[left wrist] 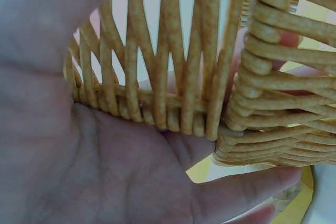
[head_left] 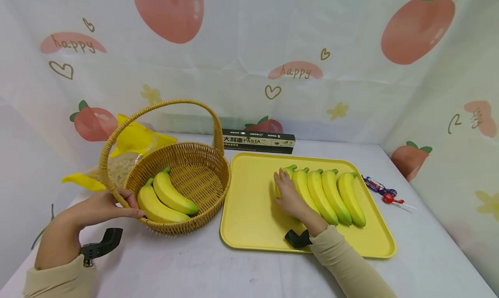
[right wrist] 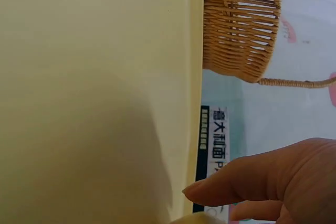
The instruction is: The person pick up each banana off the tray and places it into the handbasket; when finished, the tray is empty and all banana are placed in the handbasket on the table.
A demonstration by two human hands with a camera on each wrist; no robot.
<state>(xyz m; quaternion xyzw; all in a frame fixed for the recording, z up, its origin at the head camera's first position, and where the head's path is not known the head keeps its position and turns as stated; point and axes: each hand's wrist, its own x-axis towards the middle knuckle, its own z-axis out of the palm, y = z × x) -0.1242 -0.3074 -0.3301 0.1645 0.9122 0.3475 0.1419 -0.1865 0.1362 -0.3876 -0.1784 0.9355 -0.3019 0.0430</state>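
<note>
The left hand (head_left: 95, 209) is gripping the wicker basket (head_left: 183, 183) at its near-left rim, at about eight o'clock of the basket, with the fingers curling round the weave where the handle joins it, as the left wrist view is showing (left wrist: 105, 145). The right hand (head_left: 287, 194) is lying on the leftmost banana (head_left: 281, 181) of the row on the yellow tray (head_left: 253, 211), fingers bending over it and clasping it. Four more bananas (head_left: 331, 196) are lying side by side just to the three o'clock side of that hand, stems pointing toward twelve o'clock. Two bananas (head_left: 165, 198) are resting inside the basket, touching each other. The basket and tray are sitting side by side on the tabletop (head_left: 195, 267), nearly touching. At three o'clock of the tray, a wrapped lollipop (head_left: 383, 194) is lying. Farther off, at twelve o'clock, a dark pasta box (head_left: 258, 141) is lying along the backdrop, and a yellow bag (head_left: 132, 144) is sitting behind the basket.
</note>
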